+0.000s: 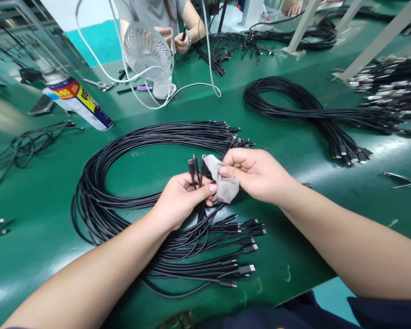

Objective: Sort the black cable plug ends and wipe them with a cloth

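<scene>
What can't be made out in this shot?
Head view:
Part of the cable coil: behind the left forearm.
Some cable ends in the left hand: partly behind the cloth.
Spray can fine print: small, blurred.
Right-side cable pile: cut by frame edge.

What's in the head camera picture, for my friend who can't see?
A left hand holds black cable ends while the right hand pinches a gray cloth, over looped black cables on a green table.

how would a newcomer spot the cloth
On the green table, find the biggest loop of black cables. At its right end, the cloth is held between left hand and right hand. It is crumpled and pale grey, unlike the black plugs beside it.
</scene>
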Action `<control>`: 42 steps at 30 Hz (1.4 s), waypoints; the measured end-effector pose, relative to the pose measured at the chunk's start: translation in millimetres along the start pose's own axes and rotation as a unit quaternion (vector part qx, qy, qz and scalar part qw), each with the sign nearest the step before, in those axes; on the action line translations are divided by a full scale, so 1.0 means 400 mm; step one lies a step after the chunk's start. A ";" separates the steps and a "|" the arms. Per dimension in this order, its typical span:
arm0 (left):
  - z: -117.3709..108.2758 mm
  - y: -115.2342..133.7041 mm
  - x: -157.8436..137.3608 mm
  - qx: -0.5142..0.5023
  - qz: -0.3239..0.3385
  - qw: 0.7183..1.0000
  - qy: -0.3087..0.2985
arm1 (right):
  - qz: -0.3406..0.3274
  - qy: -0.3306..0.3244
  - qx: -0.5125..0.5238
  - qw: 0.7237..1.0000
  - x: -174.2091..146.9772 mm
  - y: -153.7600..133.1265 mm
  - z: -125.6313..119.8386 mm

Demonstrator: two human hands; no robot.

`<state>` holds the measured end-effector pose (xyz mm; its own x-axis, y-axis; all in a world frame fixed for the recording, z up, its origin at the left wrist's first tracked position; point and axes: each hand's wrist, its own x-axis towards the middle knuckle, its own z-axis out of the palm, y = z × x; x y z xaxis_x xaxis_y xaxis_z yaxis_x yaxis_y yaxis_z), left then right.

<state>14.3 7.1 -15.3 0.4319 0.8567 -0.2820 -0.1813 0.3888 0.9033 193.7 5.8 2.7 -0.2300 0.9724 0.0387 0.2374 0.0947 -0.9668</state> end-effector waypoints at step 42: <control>0.002 0.010 0.004 0.022 0.001 0.998 0.055 | 0.010 -0.383 -0.246 0.890 0.004 -0.005 -0.083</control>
<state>15.0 9.7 -12.1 0.3321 0.8902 -0.3118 -0.1420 0.3740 0.9165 224.3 14.3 13.1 -0.7519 0.5626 -0.3438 0.5910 0.3439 -0.7297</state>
